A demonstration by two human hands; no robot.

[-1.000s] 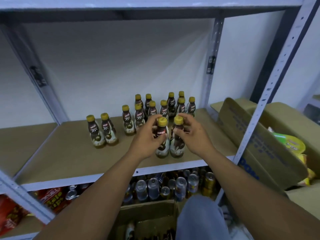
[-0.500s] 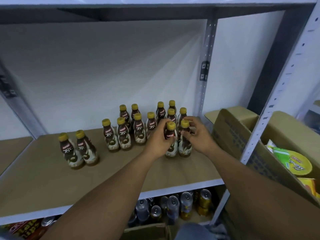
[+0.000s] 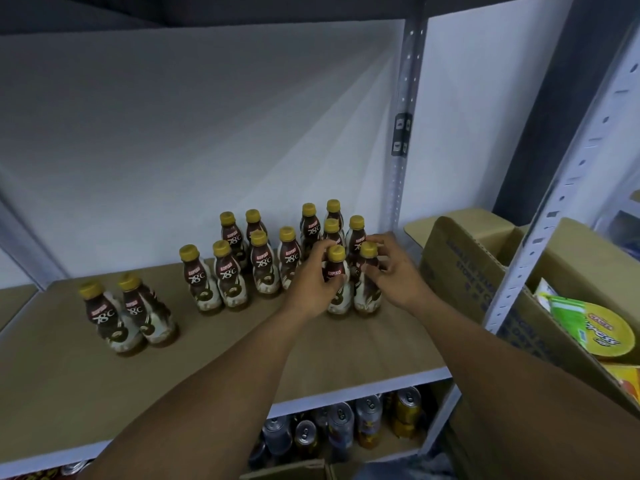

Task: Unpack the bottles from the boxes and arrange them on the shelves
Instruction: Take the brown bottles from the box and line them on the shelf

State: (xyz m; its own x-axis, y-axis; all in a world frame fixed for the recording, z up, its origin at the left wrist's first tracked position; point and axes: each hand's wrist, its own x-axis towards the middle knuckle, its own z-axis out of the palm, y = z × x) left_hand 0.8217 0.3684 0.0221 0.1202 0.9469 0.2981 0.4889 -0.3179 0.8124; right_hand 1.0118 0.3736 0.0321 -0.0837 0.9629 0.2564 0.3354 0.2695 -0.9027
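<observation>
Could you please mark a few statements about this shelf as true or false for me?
1. The left hand grips the left front bottle and the right hand grips the right front bottle, both standing on the shelf. True.
2. The bottle caps are red. False: the caps are yellow.
3. A pair of bottles stands apart towards the shelf's left end. True.
4. Folded towels lie below the shelf. False: cans stand there.
</observation>
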